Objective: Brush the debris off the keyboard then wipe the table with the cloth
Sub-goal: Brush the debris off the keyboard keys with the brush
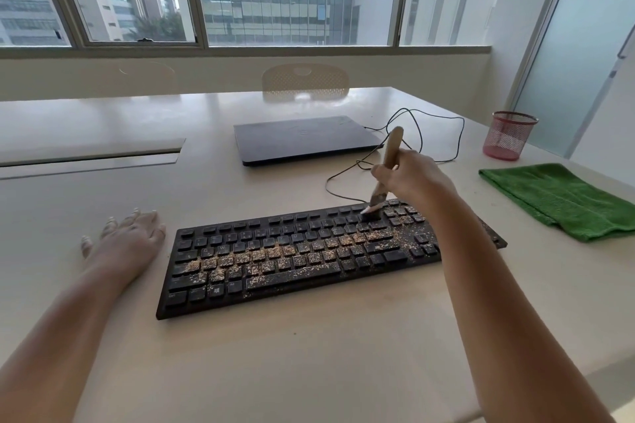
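A black keyboard [309,257] lies on the beige table [309,354], its keys strewn with tan crumbs of debris [275,256]. My right hand [410,175] grips the wooden handle of a brush [391,151], whose pale bristles touch the keyboard's top row right of the middle. Flat on the table just left of the keyboard rests my left hand [127,233], fingers spread, holding nothing. A folded green cloth [563,199] lies on the table to the right of the keyboard.
A closed dark laptop [302,139] sits behind the keyboard, with a black cable [429,134] looping to its right. A pink mesh cup [508,136] stands at the far right. A chair back [305,81] shows beyond the table; the table's right edge is near the cloth.
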